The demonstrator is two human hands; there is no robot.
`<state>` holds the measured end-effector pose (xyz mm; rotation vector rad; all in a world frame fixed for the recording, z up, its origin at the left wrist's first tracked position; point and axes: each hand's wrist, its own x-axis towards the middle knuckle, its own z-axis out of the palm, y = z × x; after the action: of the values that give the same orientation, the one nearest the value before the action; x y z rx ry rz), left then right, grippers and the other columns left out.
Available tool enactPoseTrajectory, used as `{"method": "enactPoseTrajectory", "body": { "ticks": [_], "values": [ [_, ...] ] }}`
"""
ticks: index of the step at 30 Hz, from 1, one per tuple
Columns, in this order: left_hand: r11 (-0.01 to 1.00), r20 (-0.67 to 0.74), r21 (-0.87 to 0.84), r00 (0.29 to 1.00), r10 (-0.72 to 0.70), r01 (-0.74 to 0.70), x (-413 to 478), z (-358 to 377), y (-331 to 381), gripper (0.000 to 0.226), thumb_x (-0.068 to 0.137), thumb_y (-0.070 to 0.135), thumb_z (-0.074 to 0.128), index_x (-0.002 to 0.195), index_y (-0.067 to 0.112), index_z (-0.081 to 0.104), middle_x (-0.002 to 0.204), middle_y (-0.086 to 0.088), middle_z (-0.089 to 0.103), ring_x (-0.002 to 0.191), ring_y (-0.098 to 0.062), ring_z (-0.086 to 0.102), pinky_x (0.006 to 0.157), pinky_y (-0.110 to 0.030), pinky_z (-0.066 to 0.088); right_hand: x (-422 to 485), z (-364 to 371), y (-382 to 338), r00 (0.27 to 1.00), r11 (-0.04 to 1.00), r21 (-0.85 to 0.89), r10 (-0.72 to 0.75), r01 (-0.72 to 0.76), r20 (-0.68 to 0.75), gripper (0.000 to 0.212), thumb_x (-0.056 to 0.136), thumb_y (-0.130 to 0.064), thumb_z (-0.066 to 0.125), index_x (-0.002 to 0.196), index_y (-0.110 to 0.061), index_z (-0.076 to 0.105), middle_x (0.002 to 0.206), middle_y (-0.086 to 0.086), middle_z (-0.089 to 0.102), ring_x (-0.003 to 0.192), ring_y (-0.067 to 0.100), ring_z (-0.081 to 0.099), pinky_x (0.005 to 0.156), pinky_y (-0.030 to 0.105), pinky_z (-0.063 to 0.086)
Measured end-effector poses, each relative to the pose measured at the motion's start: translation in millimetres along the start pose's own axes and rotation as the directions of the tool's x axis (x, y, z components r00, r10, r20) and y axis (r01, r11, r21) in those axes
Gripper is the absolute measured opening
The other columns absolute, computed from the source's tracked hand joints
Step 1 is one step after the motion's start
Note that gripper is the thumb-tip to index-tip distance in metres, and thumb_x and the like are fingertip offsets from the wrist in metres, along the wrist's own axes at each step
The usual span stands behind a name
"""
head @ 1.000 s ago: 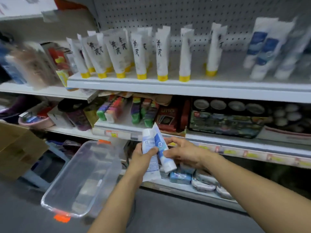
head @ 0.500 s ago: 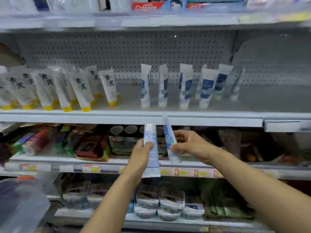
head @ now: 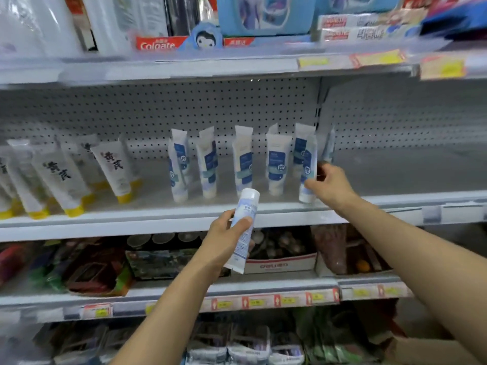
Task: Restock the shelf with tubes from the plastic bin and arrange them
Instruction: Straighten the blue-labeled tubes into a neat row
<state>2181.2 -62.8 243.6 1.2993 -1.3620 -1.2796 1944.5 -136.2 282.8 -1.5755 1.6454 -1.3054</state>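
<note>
White-blue tube (head: 247,206) wrapped in left grip (head: 224,238), second tube (head: 307,160) standing on shelf (head: 131,220) pinched by right grip (head: 331,187), two tubes held

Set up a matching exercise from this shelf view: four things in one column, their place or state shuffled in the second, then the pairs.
Column one
1. left hand
2. right hand
3. yellow-capped tubes
4. Colgate box

Column two
A. holds the cap-down tube standing on the middle shelf
B. sits on the upper shelf
C. lean at the left of the middle shelf
D. grips the cap-up tube, off the shelf

Pairs: 1-D, 2-A, 3-C, 4-B
</note>
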Motion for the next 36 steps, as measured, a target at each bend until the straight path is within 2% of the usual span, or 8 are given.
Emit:
{"method": "enactPoseTrajectory", "body": {
  "ticks": [14, 17, 20, 23, 25, 28, 31, 36],
  "values": [
    [0.999, 0.01, -0.01, 0.999, -0.045, 0.045, 11.4, 20.1, 8.7, 0.033, 0.093, 0.034, 0.059, 0.124, 0.026, 0.053, 0.11, -0.008, 0.066, 0.088, -0.024, 0.068, 0.063, -0.032, 0.055, 51.1, 15.2, 24.3, 0.998, 0.998, -0.022, 0.058, -0.058, -0.021, 0.043, 0.088, -0.005, 0.064, 0.128, -0.002, 0.047, 0.119, 0.017, 0.061, 0.11, 0.031, 0.059, 0.093, 0.039, 0.048],
    [0.998, 0.006, 0.02, 0.999, -0.052, 0.052, 5.2, 21.5, 11.3, 0.036, 0.092, 0.035, 0.06, 0.126, 0.028, 0.052, 0.109, -0.007, 0.066, 0.091, -0.025, 0.069, 0.063, -0.032, 0.055, 38.8, 12.0, 27.2, 0.974, 0.986, -0.123, 0.08, -0.108, -0.213, 0.058, 0.085, -0.018, 0.069, 0.133, -0.004, 0.04, 0.126, 0.013, 0.051, 0.121, 0.029, 0.047, 0.101, 0.043, 0.043],
    [0.997, 0.029, 0.012, 0.996, -0.08, 0.08, -0.1, 27.0, 13.9, 0.035, 0.093, 0.032, 0.06, 0.126, 0.028, 0.05, 0.107, -0.01, 0.066, 0.082, -0.024, 0.069, 0.063, -0.033, 0.055, -8.2, 9.8, 21.1, 0.939, 0.883, -0.423, -0.298, 0.202, -0.174, 0.06, 0.081, -0.015, 0.068, 0.133, -0.007, 0.039, 0.132, 0.011, 0.042, 0.123, 0.029, 0.037, 0.101, 0.042, 0.039],
    [0.987, 0.06, -0.077, 0.989, -0.134, 0.138, -5.2, 43.1, 20.5, 0.03, 0.096, 0.027, 0.056, 0.123, 0.018, 0.048, 0.1, -0.015, 0.067, 0.072, -0.025, 0.069, 0.067, -0.04, 0.059, -53.3, 10.8, 15.6, 0.713, 0.531, -0.53, -0.666, 0.661, 0.222, 0.071, 0.065, -0.006, 0.072, 0.13, -0.015, 0.044, 0.128, 0.008, 0.046, 0.112, 0.028, 0.045, 0.089, 0.039, 0.047],
    [0.984, 0.097, -0.099, 0.986, -0.138, 0.147, -8.2, 56.1, 25.8, 0.027, 0.096, 0.025, 0.056, 0.118, 0.009, 0.052, 0.09, -0.019, 0.069, 0.071, -0.031, 0.069, 0.071, -0.049, 0.06, -66.2, 8.5, 22.7, 0.614, 0.355, -0.566, -0.699, 0.744, 0.367, 0.076, 0.056, -0.006, 0.074, 0.125, -0.018, 0.046, 0.126, 0.007, 0.05, 0.107, 0.028, 0.048, 0.08, 0.038, 0.048],
    [0.98, 0.193, -0.083, 0.968, -0.161, 0.18, -17.0, 72.0, 35.9, 0.032, 0.095, 0.025, 0.056, 0.118, 0.004, 0.052, 0.088, -0.024, 0.072, 0.078, -0.036, 0.071, 0.071, -0.05, 0.06, -74.8, -7.7, 29.6, 0.683, 0.465, -0.544, -0.661, 0.698, 0.311, 0.064, 0.061, -0.012, 0.07, 0.121, -0.02, 0.05, 0.125, 0.008, 0.052, 0.108, 0.023, 0.042, 0.078, 0.041, 0.051],
    [0.96, 0.33, -0.099, 0.919, -0.217, 0.263, -27.6, 85.2, 44.8, 0.034, 0.098, 0.027, 0.052, 0.119, 0.001, 0.054, 0.1, -0.028, 0.07, 0.078, -0.034, 0.071, 0.066, -0.042, 0.061, -77.6, -28.9, 32.8, 0.667, 0.452, -0.559, -0.696, 0.695, 0.266, 0.042, 0.069, -0.022, 0.054, 0.11, -0.018, 0.057, 0.116, 0.01, 0.056, 0.101, 0.022, 0.041, 0.07, 0.039, 0.05],
    [0.906, 0.469, -0.208, 0.85, -0.239, 0.369, -19.9, 98.8, 55.6, 0.067, 0.095, 0.056, 0.039, 0.126, -0.002, 0.053, 0.107, -0.028, 0.066, 0.076, -0.034, 0.07, 0.057, -0.036, 0.059, -73.2, -57.3, 44.8, 0.673, 0.451, -0.574, -0.693, 0.684, 0.258, 0.044, 0.064, -0.011, 0.07, 0.108, -0.013, 0.064, 0.106, 0.005, 0.06, 0.097, 0.019, 0.044, 0.065, 0.032, 0.046]
  ]
}}
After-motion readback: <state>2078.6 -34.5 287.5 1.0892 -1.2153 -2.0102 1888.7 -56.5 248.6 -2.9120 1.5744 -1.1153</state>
